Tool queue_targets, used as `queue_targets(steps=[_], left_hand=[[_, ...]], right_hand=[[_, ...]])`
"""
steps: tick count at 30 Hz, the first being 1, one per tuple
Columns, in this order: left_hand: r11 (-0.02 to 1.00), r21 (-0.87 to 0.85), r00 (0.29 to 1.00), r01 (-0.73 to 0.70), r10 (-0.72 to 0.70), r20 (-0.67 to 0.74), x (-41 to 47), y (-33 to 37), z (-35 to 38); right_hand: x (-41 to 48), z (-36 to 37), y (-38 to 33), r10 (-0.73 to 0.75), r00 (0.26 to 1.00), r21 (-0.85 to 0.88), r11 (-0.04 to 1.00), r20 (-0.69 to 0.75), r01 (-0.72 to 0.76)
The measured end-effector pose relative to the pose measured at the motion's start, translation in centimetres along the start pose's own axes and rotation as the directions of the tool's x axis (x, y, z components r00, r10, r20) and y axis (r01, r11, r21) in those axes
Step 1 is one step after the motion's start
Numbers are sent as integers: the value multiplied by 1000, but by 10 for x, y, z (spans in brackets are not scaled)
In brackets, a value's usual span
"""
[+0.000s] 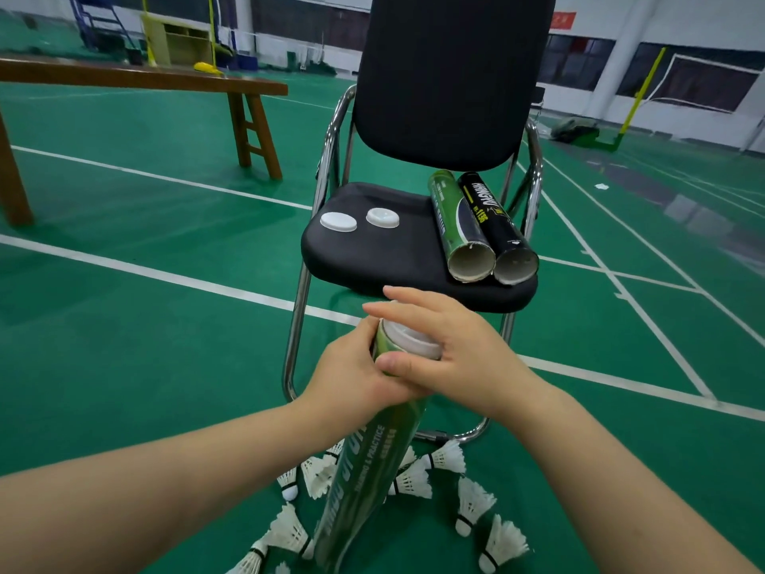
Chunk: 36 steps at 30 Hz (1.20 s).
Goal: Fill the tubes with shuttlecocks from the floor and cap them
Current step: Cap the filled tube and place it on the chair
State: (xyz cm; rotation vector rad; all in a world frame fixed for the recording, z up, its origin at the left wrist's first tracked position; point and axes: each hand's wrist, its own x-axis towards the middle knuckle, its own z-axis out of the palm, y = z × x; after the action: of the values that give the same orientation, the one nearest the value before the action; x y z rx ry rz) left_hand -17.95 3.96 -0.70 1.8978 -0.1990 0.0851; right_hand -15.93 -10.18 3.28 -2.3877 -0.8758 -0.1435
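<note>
A long green tube (pixel 370 470) stands tilted in front of me, its lower end near the floor. My left hand (pixel 356 374) grips it just below the top. My right hand (pixel 439 345) lies over the white cap (pixel 414 339) sitting on the tube's mouth, fingers stretched across it and thumb against the side. Several white shuttlecocks (pixel 472 503) lie scattered on the green floor around the tube's base. On the black chair seat (pixel 372 258) lie two loose white caps (pixel 338 222) (pixel 382 217), plus an open green tube (pixel 457 229) and an open black tube (pixel 494 229) side by side.
The chair's chrome legs (pixel 296 325) stand just beyond my hands. A wooden bench (pixel 145 80) runs at the left. White court lines cross the green floor. Net posts and a dark bag (pixel 573 128) are far off at the right.
</note>
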Motion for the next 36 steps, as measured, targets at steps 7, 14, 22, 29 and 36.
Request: queue_targets(steps=[7, 14, 22, 29, 36], left_hand=[[999, 35, 999, 6, -8, 39, -6, -7, 4], [998, 53, 999, -27, 25, 45, -9, -9, 7], [990, 101, 995, -101, 99, 22, -10, -6, 8], [986, 90, 990, -137, 134, 38, -19, -7, 16], [969, 79, 970, -233, 226, 87, -18, 11, 14]], right_hand=[[-14, 14, 7, 39, 999, 7, 999, -4, -39], [-20, 13, 8, 57, 993, 16, 998, 108, -59], [-29, 14, 5, 29, 992, 0, 1000, 124, -29], [-39, 19, 7, 33, 983, -20, 999, 181, -30], [-41, 9, -1, 152, 982, 15, 988, 111, -154]])
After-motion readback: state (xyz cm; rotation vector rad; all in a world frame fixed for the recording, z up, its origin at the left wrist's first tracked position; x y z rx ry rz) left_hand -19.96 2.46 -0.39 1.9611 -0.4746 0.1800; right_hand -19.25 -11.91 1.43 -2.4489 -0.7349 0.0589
